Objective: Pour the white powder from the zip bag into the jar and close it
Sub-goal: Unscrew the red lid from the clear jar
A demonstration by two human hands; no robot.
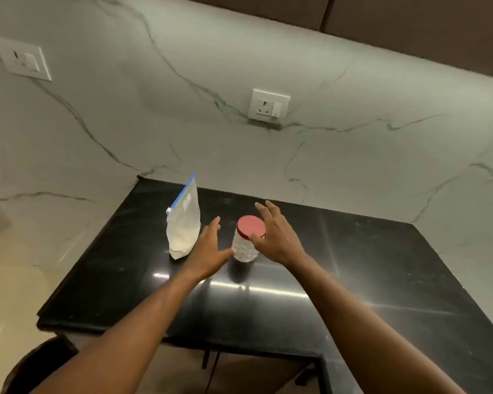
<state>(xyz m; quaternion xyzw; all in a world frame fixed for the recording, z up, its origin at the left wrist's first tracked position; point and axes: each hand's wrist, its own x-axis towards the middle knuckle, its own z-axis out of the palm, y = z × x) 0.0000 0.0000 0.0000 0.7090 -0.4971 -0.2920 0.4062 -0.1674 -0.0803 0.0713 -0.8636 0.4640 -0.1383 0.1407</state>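
Note:
A clear textured jar [244,248] with a red lid [250,226] stands on the black countertop [353,265]. To its left a zip bag [184,223] with a blue seal stands upright, holding white powder in its lower half. My left hand [208,250] is open between bag and jar, its thumb close to the jar's left side. My right hand [276,237] is open at the jar's right, fingers spread above and behind the lid, thumb near the lid's edge. Neither hand grips anything.
A marble wall rises behind the counter with a socket [269,106] above the jar and another socket [23,58] at upper left. The counter's left edge [77,268] drops to a pale floor. A dark round seat [37,362] sits at lower left.

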